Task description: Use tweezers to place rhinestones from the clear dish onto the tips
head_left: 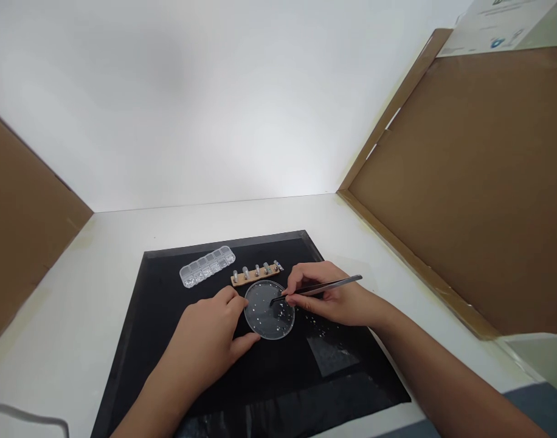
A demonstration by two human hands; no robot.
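Observation:
A clear round dish (pixel 261 322) lies on the black mat, with small white bits scattered in it. My left hand (pixel 212 325) holds the dish by its left rim, the index finger at the upper left and the thumb at the lower left. Pinched in the fingers of my right hand (pixel 333 295) are dark bent-tip tweezers (pixel 324 286). Their tip points down over the middle of the dish; whether it grips a bit is too small to tell. Just behind the dish is a wooden strip (pixel 255 275) bearing several small pegs with clear pieces on them.
A clear compartment box (pixel 208 266) with shiny bits sits at the mat's back left. Loose white bits (pixel 321 328) and a transparent sheet (pixel 333 356) lie right of the dish on the black mat (pixel 146 340). Cardboard panels (pixel 465 182) flank the white table; a grey cable (pixel 27 415) is front left.

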